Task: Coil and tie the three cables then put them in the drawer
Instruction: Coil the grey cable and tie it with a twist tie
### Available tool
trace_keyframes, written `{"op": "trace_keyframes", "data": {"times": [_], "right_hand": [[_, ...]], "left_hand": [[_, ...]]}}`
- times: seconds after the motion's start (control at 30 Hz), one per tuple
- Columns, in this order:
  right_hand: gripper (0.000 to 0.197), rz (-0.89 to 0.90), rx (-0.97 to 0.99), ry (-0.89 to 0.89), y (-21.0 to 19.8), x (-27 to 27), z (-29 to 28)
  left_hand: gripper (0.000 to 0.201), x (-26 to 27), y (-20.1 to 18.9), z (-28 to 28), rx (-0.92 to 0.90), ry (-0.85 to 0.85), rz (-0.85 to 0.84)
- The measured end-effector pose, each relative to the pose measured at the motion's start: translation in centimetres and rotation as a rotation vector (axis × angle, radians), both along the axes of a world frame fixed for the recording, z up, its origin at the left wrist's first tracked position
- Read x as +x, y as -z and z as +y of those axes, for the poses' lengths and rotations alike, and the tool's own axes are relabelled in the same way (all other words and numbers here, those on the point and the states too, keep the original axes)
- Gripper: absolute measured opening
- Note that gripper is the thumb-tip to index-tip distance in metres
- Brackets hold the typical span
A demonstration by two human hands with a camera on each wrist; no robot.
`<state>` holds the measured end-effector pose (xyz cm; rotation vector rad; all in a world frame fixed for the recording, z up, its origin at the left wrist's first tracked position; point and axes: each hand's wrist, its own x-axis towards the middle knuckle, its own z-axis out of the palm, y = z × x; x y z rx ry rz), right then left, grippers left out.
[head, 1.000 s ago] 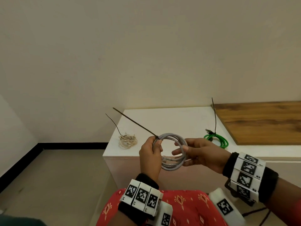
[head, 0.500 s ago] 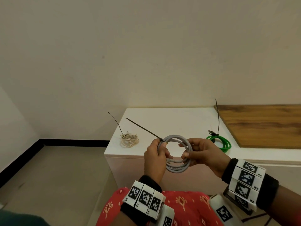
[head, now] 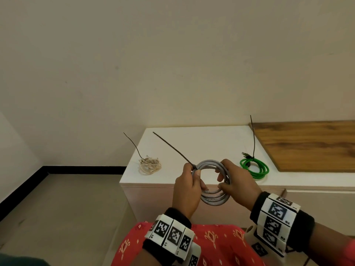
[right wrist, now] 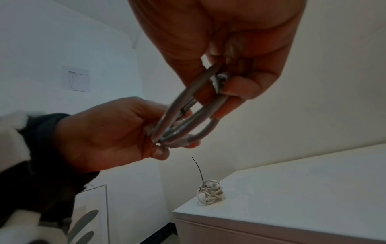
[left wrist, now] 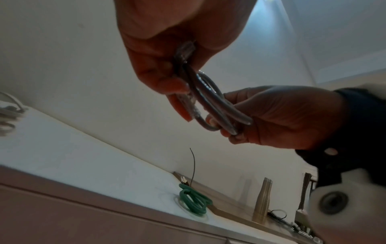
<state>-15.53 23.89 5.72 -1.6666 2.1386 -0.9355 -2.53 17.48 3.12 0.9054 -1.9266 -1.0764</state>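
Note:
I hold a coiled grey cable [head: 213, 198] in the air in front of the white cabinet [head: 192, 143]. My left hand [head: 189, 186] grips the coil's left side, where a black zip tie [head: 171, 147] sticks out up and to the left. My right hand [head: 233, 182] grips the coil's right side [left wrist: 221, 105], fingers curled through the loop [right wrist: 188, 105]. A cream cable [head: 150, 165], tied with a thin black tie, lies on the cabinet's left part [right wrist: 211, 194]. A green cable [head: 254, 167], also tied, lies to the right [left wrist: 193, 200].
A wooden panel [head: 311, 144] covers the cabinet's right part. The cabinet front [head: 149, 200] faces me just below the hands, and my red-clothed lap [head: 217, 246] is beneath them. Tiled floor [head: 63, 214] lies to the left. A metal bottle [left wrist: 262, 197] stands far right.
Both hands with the grey coil have dropped slightly toward me. My right hand shifted its grip round the coil's right side. The zip tie's tail still points up-left.

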Motion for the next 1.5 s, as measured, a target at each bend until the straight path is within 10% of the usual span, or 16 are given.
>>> {"op": "trace_keyframes", "data": {"times": [0.5,0.8,1.5], "right_hand": [[0.029,-1.135,0.013,-0.102,-0.6,-0.3,-0.2],[0.021,-1.110,-0.130,0.143,1.0,-1.5,-1.1],[0.024,-1.155,-0.018,0.086,1.3,-1.8,-1.5]], "left_hand": [[0.021,0.7,-0.6,-1.4,0.062,-0.144,0.063],[0.053,1.0,0.7,-3.1,0.447,0.342,0.085],[0.058,-0.3,1.7,-2.8,0.568,0.145,0.258]]}}
